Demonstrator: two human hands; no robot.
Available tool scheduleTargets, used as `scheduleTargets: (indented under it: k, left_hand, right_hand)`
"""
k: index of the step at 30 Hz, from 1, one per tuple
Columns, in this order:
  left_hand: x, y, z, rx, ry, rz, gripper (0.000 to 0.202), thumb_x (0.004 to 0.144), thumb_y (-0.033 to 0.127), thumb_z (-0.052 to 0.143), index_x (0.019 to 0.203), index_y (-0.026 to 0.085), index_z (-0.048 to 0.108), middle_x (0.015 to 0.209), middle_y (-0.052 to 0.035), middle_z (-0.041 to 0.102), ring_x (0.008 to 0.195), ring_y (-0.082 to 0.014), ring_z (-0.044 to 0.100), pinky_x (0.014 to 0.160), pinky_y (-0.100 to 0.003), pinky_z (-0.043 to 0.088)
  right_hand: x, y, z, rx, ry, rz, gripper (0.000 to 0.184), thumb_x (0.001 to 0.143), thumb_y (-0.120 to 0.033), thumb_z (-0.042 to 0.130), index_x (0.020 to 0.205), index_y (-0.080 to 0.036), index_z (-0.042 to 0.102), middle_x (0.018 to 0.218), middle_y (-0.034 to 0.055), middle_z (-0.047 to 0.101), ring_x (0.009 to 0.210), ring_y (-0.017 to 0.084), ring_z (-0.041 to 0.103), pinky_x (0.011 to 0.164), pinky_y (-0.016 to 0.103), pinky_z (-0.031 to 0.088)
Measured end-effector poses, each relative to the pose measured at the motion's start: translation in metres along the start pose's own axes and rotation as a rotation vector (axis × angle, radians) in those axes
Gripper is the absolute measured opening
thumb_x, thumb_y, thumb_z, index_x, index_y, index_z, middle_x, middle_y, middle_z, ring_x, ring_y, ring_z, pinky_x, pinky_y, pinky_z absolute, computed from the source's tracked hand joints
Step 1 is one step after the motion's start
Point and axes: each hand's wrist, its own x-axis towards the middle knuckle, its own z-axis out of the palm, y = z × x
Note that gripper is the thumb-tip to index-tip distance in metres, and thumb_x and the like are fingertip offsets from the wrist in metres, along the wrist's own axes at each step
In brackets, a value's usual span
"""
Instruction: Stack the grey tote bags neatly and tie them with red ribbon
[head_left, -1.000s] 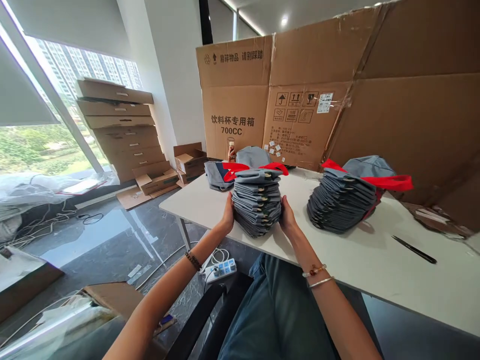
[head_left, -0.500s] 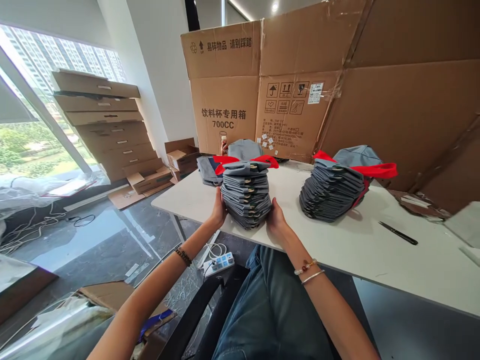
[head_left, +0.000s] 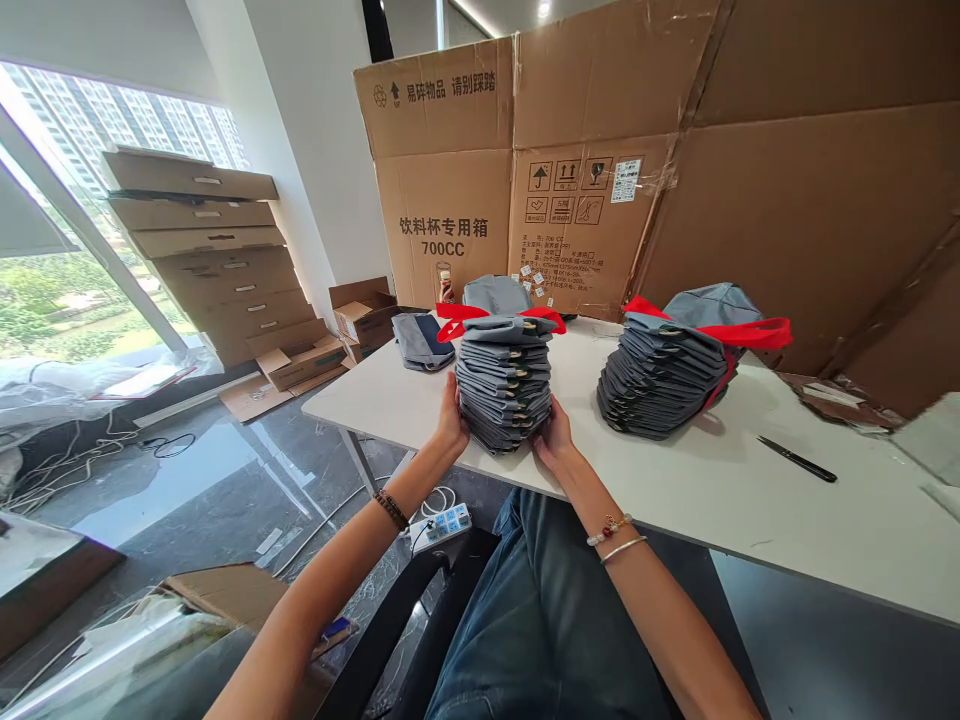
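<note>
A tall stack of grey-blue fabric pieces (head_left: 504, 385), which look like nested caps, stands at the table's near edge. Red straps stick out on both sides near its top, and small pale tabs run down its front. My left hand (head_left: 451, 420) presses against the stack's lower left side, while my right hand (head_left: 555, 435) cups its lower right; some fingertips are hidden behind the fabric. To the right sits a second stack (head_left: 660, 375) of the same kind, leaning, with a red strap (head_left: 750, 333) around it. Folded grey-blue fabric with a dark panel (head_left: 424, 342) lies behind on the left.
A black knife or cutter (head_left: 796, 459) lies on the white table (head_left: 840, 535) at right. Large cardboard sheets (head_left: 442, 180) stand behind the table. Flat boxes (head_left: 214, 240) are piled by the window. A power strip (head_left: 441, 527) rests below the table edge.
The held stack has shifted slightly right and turned a little between my hands. My left hand has moved right with it. The second stack stays in place.
</note>
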Motion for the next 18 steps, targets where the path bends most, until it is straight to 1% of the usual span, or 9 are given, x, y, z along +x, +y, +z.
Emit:
scheduleTargets:
  k: [2, 4, 6, 8, 9, 11, 14, 16, 18]
  left_hand:
    - [-0.001, -0.001, -0.002, -0.021, 0.039, -0.022, 0.057, 0.093, 0.065, 0.044, 0.126, 0.023, 0.065, 0.127, -0.0037, 0.070, 0.124, -0.0247, 0.060, 0.113, -0.036, 0.042]
    - [-0.002, -0.001, -0.003, -0.033, 0.062, -0.002, 0.057, 0.091, 0.066, 0.048, 0.128, 0.026, 0.063, 0.123, -0.0036, 0.071, 0.119, -0.0245, 0.063, 0.109, -0.037, 0.044]
    - [-0.004, 0.000, 0.000, -0.034, 0.068, 0.014, 0.055, 0.091, 0.064, 0.049, 0.130, 0.028, 0.060, 0.119, -0.0037, 0.072, 0.113, -0.0239, 0.065, 0.105, -0.037, 0.047]
    - [-0.006, 0.003, 0.004, -0.014, 0.086, -0.010, 0.050, 0.094, 0.061, 0.047, 0.128, 0.027, 0.061, 0.112, -0.0041, 0.073, 0.104, -0.0222, 0.067, 0.099, -0.034, 0.048]
    - [-0.008, 0.005, 0.005, 0.010, 0.114, -0.039, 0.048, 0.095, 0.060, 0.046, 0.125, 0.026, 0.062, 0.108, -0.0040, 0.073, 0.098, -0.0207, 0.067, 0.095, -0.032, 0.049]
    - [-0.015, 0.010, 0.005, 0.075, 0.213, -0.123, 0.045, 0.096, 0.057, 0.044, 0.120, 0.022, 0.062, 0.098, -0.0036, 0.072, 0.083, -0.0167, 0.065, 0.084, -0.028, 0.050]
    - [-0.028, 0.019, -0.001, 0.154, 0.349, -0.271, 0.047, 0.096, 0.054, 0.045, 0.119, 0.015, 0.057, 0.083, -0.0021, 0.062, 0.063, -0.0125, 0.055, 0.067, -0.026, 0.048]
    - [-0.037, 0.024, -0.002, 0.177, 0.373, -0.353, 0.050, 0.094, 0.053, 0.048, 0.121, 0.011, 0.052, 0.079, -0.0021, 0.056, 0.058, -0.0130, 0.051, 0.060, -0.027, 0.047]
    - [-0.044, 0.028, 0.002, 0.182, 0.362, -0.439, 0.055, 0.091, 0.053, 0.050, 0.123, 0.008, 0.050, 0.081, -0.0049, 0.056, 0.060, -0.0162, 0.054, 0.057, -0.029, 0.048]
  right_hand:
    - [-0.004, -0.001, 0.005, 0.072, 0.030, 0.022, 0.039, 0.097, -0.043, 0.037, 0.096, -0.025, 0.072, 0.101, -0.0024, 0.076, 0.103, 0.020, 0.067, 0.099, 0.036, 0.052]
    - [-0.007, -0.003, 0.011, 0.126, 0.047, 0.039, 0.042, 0.098, -0.045, 0.036, 0.094, -0.025, 0.073, 0.097, -0.0016, 0.076, 0.101, 0.020, 0.068, 0.096, 0.036, 0.054]
    - [-0.010, -0.006, 0.015, 0.141, 0.048, 0.060, 0.043, 0.099, -0.046, 0.036, 0.095, -0.024, 0.073, 0.094, -0.0012, 0.076, 0.100, 0.020, 0.067, 0.092, 0.035, 0.055]
    - [-0.015, -0.010, 0.017, 0.125, 0.055, 0.071, 0.042, 0.099, -0.044, 0.035, 0.095, -0.024, 0.072, 0.094, -0.0017, 0.075, 0.097, 0.019, 0.067, 0.089, 0.034, 0.055]
    - [-0.018, -0.013, 0.017, 0.108, 0.073, 0.087, 0.042, 0.100, -0.043, 0.034, 0.095, -0.024, 0.071, 0.093, -0.0019, 0.075, 0.095, 0.019, 0.067, 0.086, 0.033, 0.056]
    - [-0.029, -0.019, 0.017, 0.067, 0.138, 0.149, 0.038, 0.101, -0.041, 0.035, 0.093, -0.024, 0.068, 0.087, -0.0013, 0.073, 0.087, 0.018, 0.066, 0.080, 0.031, 0.055]
    - [-0.052, -0.024, 0.013, 0.030, 0.232, 0.273, 0.031, 0.101, -0.036, 0.040, 0.086, -0.020, 0.062, 0.077, 0.0018, 0.067, 0.077, 0.017, 0.064, 0.071, 0.028, 0.054]
    - [-0.066, -0.027, 0.012, 0.023, 0.253, 0.333, 0.028, 0.100, -0.034, 0.040, 0.087, -0.018, 0.059, 0.077, 0.0046, 0.065, 0.077, 0.017, 0.064, 0.068, 0.028, 0.053]
    - [-0.074, -0.029, 0.013, 0.019, 0.266, 0.375, 0.027, 0.100, -0.033, 0.039, 0.091, -0.016, 0.059, 0.079, 0.0072, 0.063, 0.078, 0.018, 0.064, 0.067, 0.027, 0.053]
